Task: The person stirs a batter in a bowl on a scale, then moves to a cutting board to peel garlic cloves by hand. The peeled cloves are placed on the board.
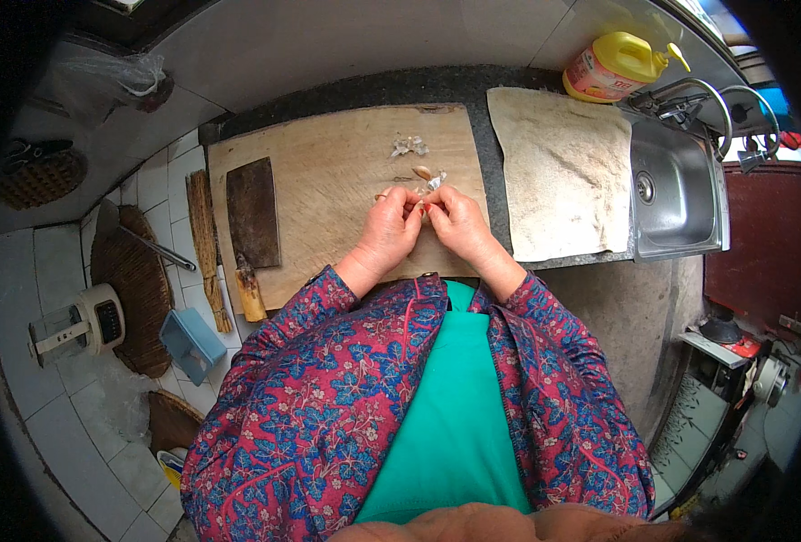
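My left hand (395, 220) and my right hand (453, 215) meet over the right part of a wooden cutting board (333, 169). Their fingertips pinch a small pale piece between them, too small and covered to name surely; it may be a garlic clove. Just beyond the fingers lie a brownish clove-like piece (422, 173) and a whitish papery scrap (436, 180). Farther up the board is a little heap of thin, pale, translucent skins (410, 146). At the board's left side rests a cleaver with a dark blade (254, 213) and a worn wooden handle (251, 296) pointing towards me.
Right of the board lies a beige towel (563, 176), beside a steel sink (678, 190) with a curved faucet (720, 108). A yellow pump jug (610, 68) stands behind the towel. Leftward are a straw brush (204, 251), a blue plastic basket (192, 345) and a woven tray (140, 291).
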{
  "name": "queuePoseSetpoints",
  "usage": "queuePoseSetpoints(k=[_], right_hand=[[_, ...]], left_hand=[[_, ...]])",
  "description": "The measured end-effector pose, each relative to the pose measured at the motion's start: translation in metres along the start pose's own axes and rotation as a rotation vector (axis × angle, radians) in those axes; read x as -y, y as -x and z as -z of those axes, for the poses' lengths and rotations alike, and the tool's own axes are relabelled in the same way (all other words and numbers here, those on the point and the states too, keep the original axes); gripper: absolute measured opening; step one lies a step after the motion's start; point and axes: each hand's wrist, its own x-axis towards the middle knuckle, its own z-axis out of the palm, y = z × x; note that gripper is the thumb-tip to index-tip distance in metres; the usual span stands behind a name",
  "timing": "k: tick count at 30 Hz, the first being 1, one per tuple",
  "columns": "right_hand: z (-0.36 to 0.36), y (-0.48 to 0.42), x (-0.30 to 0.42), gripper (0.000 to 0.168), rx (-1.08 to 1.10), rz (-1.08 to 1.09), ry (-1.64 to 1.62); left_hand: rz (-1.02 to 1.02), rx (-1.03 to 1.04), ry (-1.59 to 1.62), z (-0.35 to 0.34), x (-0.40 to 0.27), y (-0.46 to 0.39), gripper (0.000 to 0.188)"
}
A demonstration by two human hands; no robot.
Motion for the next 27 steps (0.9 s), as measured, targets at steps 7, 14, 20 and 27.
queuePoseSetpoints(k=[7,14,20,27], right_hand=[[-0.007,0.000,-0.015,0.009,0.013,-0.075,-0.132],[-0.006,0.001,-0.014,0.006,0.034,-0.081,-0.011],[-0.005,0.000,-0.011,0.010,-0.001,-0.131,-0.024],[-0.001,0.000,-0.010,0.010,0.036,-0.157,-0.053]], left_hand=[[-0.199,-0.074,-0.188,0.001,-0.007,0.002,0.012],[-0.295,-0.063,-0.275,0.002,-0.006,0.004,0.015],[-0.333,-0.023,-0.334,0.000,-0.003,0.004,0.016],[-0.308,-0.027,-0.283,-0.001,-0.007,0.006,0.018]])
